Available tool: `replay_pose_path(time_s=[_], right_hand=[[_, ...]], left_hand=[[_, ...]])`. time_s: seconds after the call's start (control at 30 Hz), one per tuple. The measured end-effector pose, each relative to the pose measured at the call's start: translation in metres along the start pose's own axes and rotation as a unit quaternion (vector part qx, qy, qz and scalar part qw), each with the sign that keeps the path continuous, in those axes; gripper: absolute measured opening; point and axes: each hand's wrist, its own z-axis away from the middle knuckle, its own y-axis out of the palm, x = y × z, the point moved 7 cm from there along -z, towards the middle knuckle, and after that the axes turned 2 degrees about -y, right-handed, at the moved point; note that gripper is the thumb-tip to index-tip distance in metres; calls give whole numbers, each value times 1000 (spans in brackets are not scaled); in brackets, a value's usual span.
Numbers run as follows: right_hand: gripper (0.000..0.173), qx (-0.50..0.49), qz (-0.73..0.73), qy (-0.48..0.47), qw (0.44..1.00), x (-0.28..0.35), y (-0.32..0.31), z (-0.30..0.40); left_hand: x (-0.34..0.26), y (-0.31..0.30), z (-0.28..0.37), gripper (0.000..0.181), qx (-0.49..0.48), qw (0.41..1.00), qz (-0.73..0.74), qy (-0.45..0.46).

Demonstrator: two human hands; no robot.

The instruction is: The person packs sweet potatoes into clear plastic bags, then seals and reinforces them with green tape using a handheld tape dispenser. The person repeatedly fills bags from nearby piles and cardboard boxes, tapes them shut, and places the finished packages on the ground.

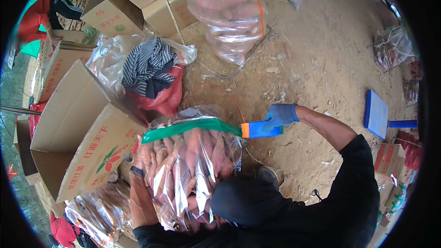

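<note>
A clear plastic bag (179,182) packed with sweet potatoes lies before me. Across its upper end runs a strip of green packing tape (193,126), stretched out to a blue tape dispenser (256,129) with an orange front. Gripping that dispenser is my right hand (278,116), in a blue knit glove, to the right of the bag. My left hand (137,158), below a dark wristband, lies against the bag's left side near the tape's left end. Its fingers are mostly hidden, so its grip is unclear.
An open cardboard box (93,158) stands close on the left. Beyond it sit a red mesh sack (155,100) with a checked cloth on top and a large filled bag (231,17). A blue platform scale (376,114) stands right. People in red work at the left.
</note>
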Motion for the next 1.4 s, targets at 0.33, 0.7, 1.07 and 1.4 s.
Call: replay_pose_path(time_s=[0.33, 0.7, 1.07, 1.4], right_hand=[[62, -27, 171, 86, 981, 106, 23, -76], [59, -239, -247, 75, 936, -9, 40, 20], [43, -620, -404, -105, 665, 138, -49, 74], [57, -641, -445, 52, 623, 51, 62, -142]], left_hand=[[4, 0, 2, 91, 3, 1000, 8, 3], [-8, 6, 0, 90, 27, 999, 5, 22], [-13, 8, 2, 88, 25, 999, 11, 40], [-11, 14, -8, 86, 19, 998, 40, 52]])
